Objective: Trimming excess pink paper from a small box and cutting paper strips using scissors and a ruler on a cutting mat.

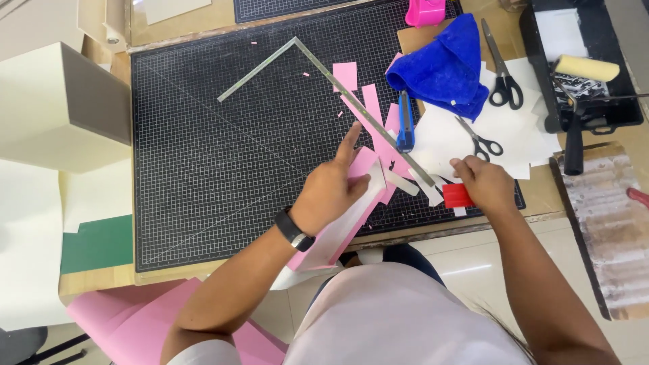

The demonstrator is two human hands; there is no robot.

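My left hand (332,192) grips a pink paper-covered piece (338,226) at the near edge of the black cutting mat (223,155), index finger stretched out toward the metal square ruler (318,67). A dark watch sits on that wrist. My right hand (483,182) holds a small red scraper (457,195) just right of the pink piece, over white paper. Pink paper strips (368,101) lie scattered under and beside the ruler.
A blue utility knife (404,122), blue cloth (443,64), two pairs of scissors (503,74), (478,138) and white sheets (493,128) lie at the right. A black tray with a roller (585,67) stands far right. Cream boxes (61,108), green card (98,243) and pink sheets (128,318) are left.
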